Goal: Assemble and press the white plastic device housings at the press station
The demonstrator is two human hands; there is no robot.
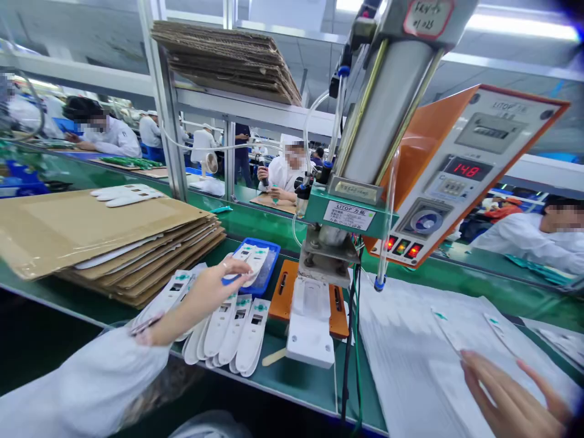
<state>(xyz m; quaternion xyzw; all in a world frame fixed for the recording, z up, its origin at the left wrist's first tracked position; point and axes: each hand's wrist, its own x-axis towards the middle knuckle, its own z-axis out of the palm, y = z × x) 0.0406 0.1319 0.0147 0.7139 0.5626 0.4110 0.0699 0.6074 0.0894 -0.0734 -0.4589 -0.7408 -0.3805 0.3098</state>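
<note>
My left hand reaches out over a blue plastic tray, its fingertips at the white plastic strips lying in it. Its fingers look extended, with nothing clearly gripped. Below the wrist, a row of white moulded plastic pieces with green marks and small dark windows lies on the green bench. My right hand rests at the lower right, fingers apart, on a stack of white printed sheets. A thin pen-like object shows by my left cuff.
A pneumatic LITOP press with a red-digit controller stands between my hands, above its orange base and white die block. Stacked cardboard sheets lie at left. Co-workers in white sit along neighbouring benches.
</note>
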